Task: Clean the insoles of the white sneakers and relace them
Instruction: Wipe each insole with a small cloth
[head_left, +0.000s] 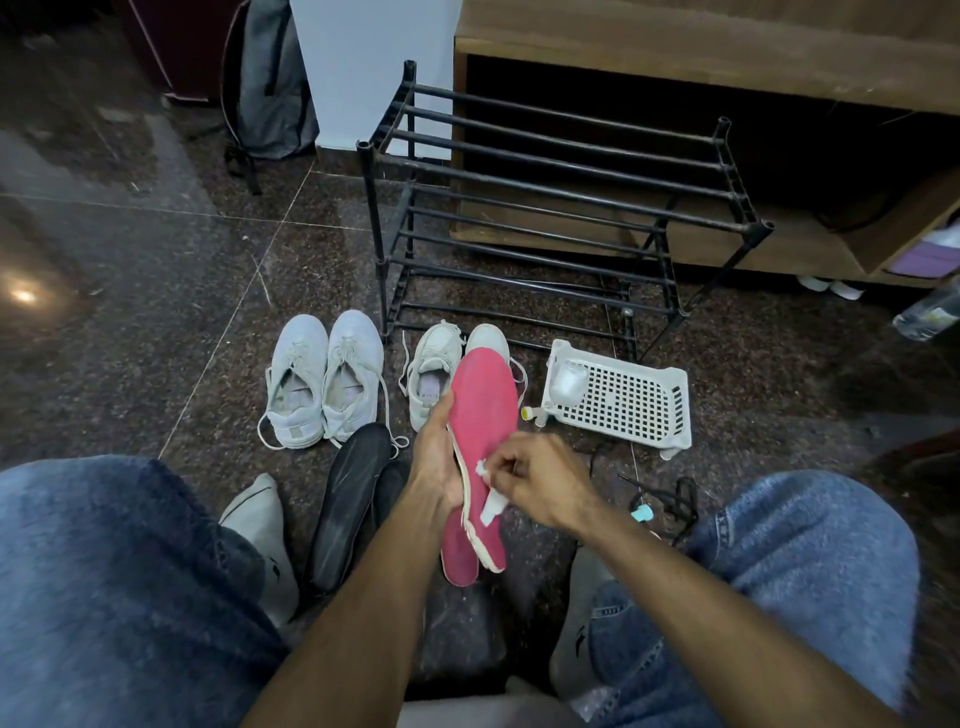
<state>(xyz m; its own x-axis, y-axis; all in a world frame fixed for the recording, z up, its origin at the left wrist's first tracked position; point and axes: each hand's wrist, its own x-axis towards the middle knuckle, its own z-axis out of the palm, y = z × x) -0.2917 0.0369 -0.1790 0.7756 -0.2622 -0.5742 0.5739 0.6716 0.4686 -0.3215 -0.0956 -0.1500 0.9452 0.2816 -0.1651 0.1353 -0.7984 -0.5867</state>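
Fingers of the right hand (537, 480) curl tight, pinching a small white wipe (491, 500) against the pink insole (480, 410). The left hand (436, 457) wraps the insole's left edge near its middle, propping it above the floor between the knees. Insole looks light, thin and floppy, so a mid-length grip seems best to stop it bending. Farther off, two white sneaker pairs (324, 379) sit on the floor, a white basket (623, 397) to their right.
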